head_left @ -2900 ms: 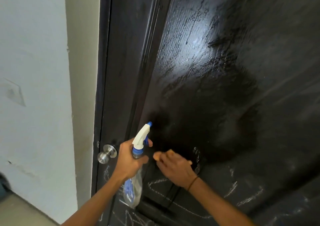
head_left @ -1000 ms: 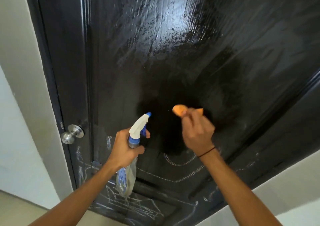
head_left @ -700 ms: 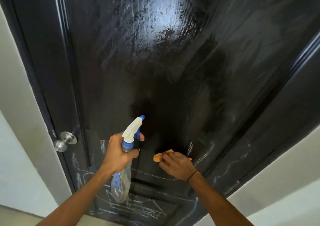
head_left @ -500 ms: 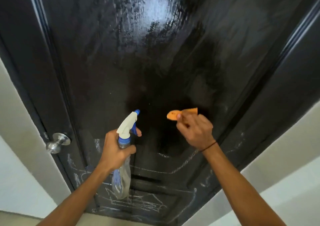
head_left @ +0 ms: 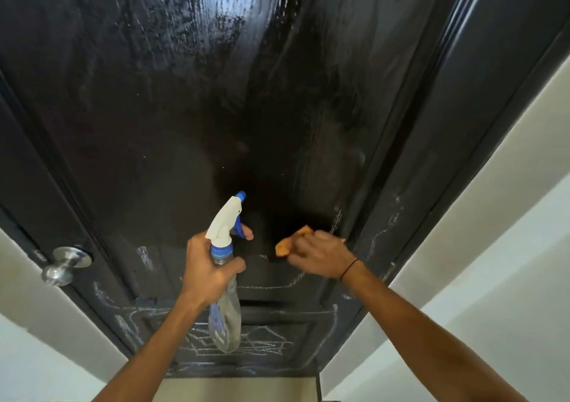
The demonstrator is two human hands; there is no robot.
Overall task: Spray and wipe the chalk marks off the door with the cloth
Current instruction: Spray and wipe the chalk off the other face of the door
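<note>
Currently: left hand (head_left: 206,270) is wrapped around the neck of a clear plastic spray bottle with white trigger head and blue nozzle (head_left: 224,266), lower centre of frame. Index finger sits on the blue trigger, nozzle tip points up and right at the door, bottle body hangs below the fist.

Right hand (head_left: 319,255) is just right of it, fingers curled over a small orange cloth (head_left: 288,244) and pressing it flat on the glossy black wood-grain door (head_left: 216,93). Only the cloth's upper-left edge shows past the fingers. Thin black band on that wrist.

Door fills most of the frame. Upper and middle panel looks wet and shiny, with a strong glare patch at top centre and a darker patch just above the hands.

White chalk marks (head_left: 246,344) sit on the lower panel below the bottle: sketchy lines and boxes. More chalk runs in a curved line right under the right hand and along the right stile, centre right.

Round silver metal door knob (head_left: 66,264) at left edge, well apart from both hands. Pale wall (head_left: 509,247) on both sides of the door.
</note>
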